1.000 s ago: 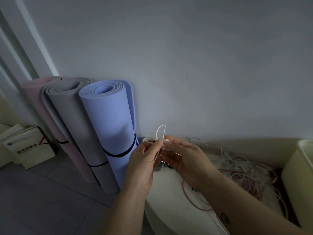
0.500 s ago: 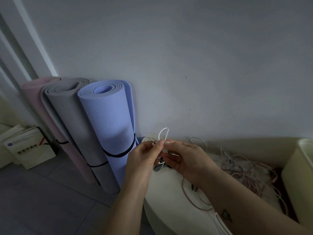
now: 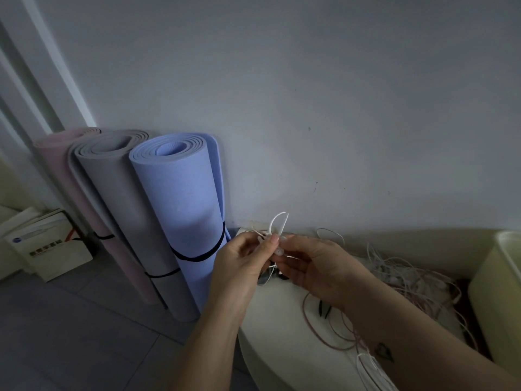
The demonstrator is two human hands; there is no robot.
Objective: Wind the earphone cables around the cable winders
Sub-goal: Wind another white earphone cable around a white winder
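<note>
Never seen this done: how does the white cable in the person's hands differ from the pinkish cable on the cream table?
The thin white earphone cable is pinched between the left hand and right hand; the thin pinkish cable lies untouched on the cream table. The white one's small loop stands upright above the fingers; the pinkish one spreads in a wide flat loop. Both are thin.
</note>
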